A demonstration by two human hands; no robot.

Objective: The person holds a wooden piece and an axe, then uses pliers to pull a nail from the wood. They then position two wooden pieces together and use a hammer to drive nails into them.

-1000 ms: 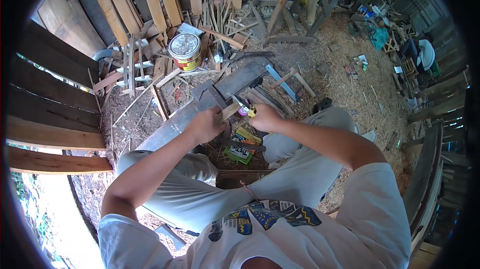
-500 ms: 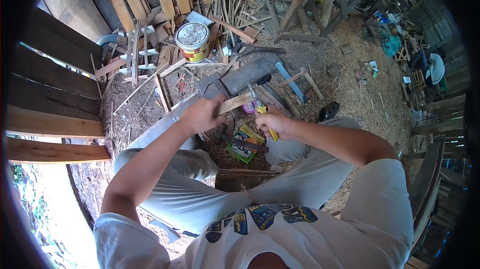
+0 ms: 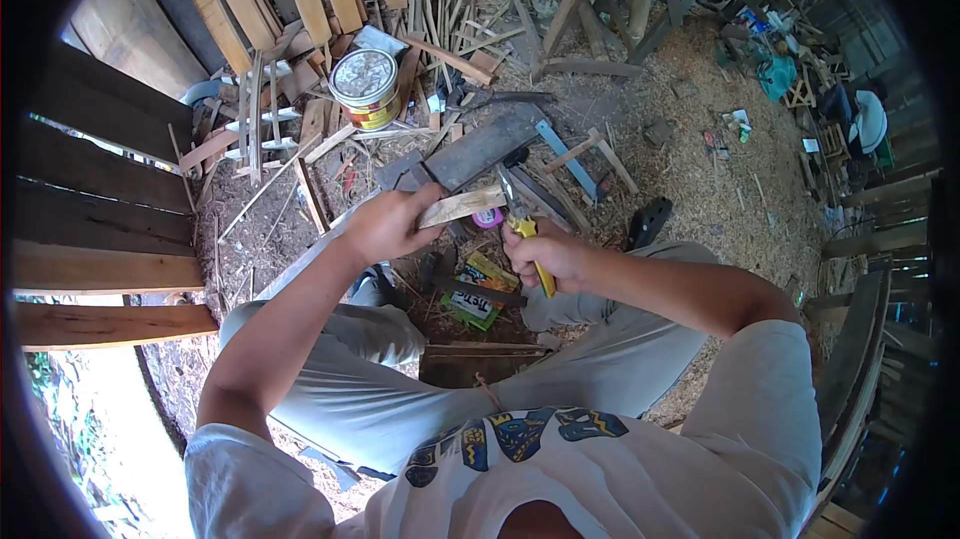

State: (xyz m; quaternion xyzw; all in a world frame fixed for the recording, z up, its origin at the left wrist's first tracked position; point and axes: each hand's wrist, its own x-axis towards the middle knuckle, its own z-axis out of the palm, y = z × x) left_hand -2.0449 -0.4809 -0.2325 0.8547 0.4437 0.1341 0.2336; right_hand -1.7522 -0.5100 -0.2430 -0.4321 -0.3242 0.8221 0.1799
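My left hand [image 3: 390,222] is closed round one end of a short pale wood strip [image 3: 462,207], which points to the right. My right hand [image 3: 550,254] grips yellow-handled pliers [image 3: 524,227], their grey metal head up against the strip's far end. Just below that end a pink round object [image 3: 487,218] shows in part. Beneath my hands lie a dark wide board [image 3: 490,149] and a green and yellow packet [image 3: 477,294] with a dark flat piece across it.
A paint bucket [image 3: 364,87] with a spattered lid stands among wood scraps. A blue-grey metal bar [image 3: 568,161] and a nailed wood frame [image 3: 605,159] lie ahead to the right. Near my right knee is a black object [image 3: 652,223]. Planks lean at the back; shavings cover the floor.
The view has shifted slightly, so the surroundings sit a little further left. Both hands keep their hold on the strip and the pliers, with the pliers' head still at the strip's end.
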